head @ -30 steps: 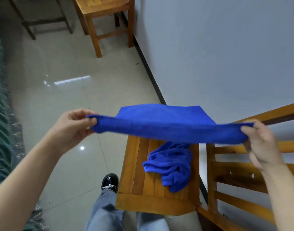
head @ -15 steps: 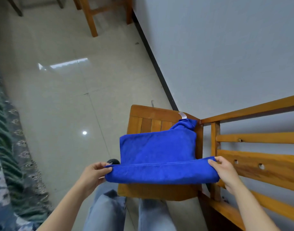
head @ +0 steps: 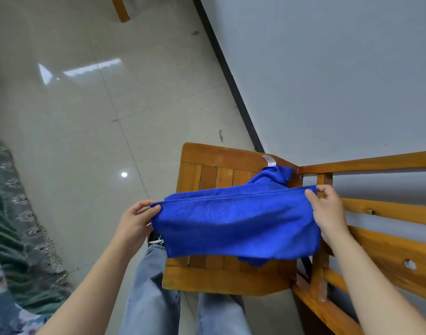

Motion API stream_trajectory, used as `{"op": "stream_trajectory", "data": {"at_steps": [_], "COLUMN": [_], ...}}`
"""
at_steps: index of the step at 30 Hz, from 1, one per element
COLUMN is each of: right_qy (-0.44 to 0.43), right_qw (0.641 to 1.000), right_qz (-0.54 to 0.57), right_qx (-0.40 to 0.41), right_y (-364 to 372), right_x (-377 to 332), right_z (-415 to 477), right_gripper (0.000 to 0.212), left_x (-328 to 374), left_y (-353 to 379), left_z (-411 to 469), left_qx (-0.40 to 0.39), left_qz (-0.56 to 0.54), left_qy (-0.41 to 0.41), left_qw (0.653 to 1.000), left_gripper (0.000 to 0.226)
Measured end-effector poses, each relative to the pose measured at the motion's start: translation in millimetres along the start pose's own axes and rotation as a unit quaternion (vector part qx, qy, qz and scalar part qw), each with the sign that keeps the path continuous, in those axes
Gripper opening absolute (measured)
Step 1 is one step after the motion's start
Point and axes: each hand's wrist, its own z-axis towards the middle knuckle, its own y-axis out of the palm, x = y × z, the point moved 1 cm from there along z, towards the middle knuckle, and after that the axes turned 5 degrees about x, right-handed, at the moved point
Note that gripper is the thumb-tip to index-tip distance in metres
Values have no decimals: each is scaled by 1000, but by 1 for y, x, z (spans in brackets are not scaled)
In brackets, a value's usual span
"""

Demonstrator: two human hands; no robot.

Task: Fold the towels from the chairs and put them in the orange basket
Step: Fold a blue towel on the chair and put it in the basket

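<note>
Left hand [head: 134,220] and right hand [head: 327,211] each pinch an upper corner of a blue towel [head: 233,226], stretched doubled over above the wooden chair [head: 221,279] seat. A second blue towel [head: 274,176] lies bunched at the seat's far right corner, partly hidden behind the held one.

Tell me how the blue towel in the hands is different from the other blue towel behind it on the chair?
The held towel is stretched out flat between the left hand and the right hand; the other towel is bunched up. The held towel hangs in the air above the chair, while the other towel lies on the seat. The held towel shows fully; the other towel is mostly hidden behind it. Both are the same bright blue.
</note>
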Motion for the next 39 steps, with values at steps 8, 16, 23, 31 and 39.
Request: {"op": "stream_trajectory", "data": {"at_steps": [8,16,23,31,39], "right_qy": [4,42,149,291,207], "right_qw": [998,987,974,952,977], "right_qz": [-57,-152,-135,2,23], "right_qx": [32,-34,-100,-97,42], "right_y": [42,63,30,20,14], "right_x": [25,41,60,69,66], "right_z": [39,38,2,-33,-43], "right_gripper": [7,38,57,40,15], "left_x": [-19,-23,-77,-107,-109], "left_y": [31,39,15,5,-6], "left_z": [49,66,20,7,4], "left_qx": [89,112,35,117,153], "left_qz": [75,244,264,248,222], "left_qy": [13,33,-112,-96,-60], "left_qw": [993,963,957,957,961], "left_gripper": [12,41,46,29,24]}}
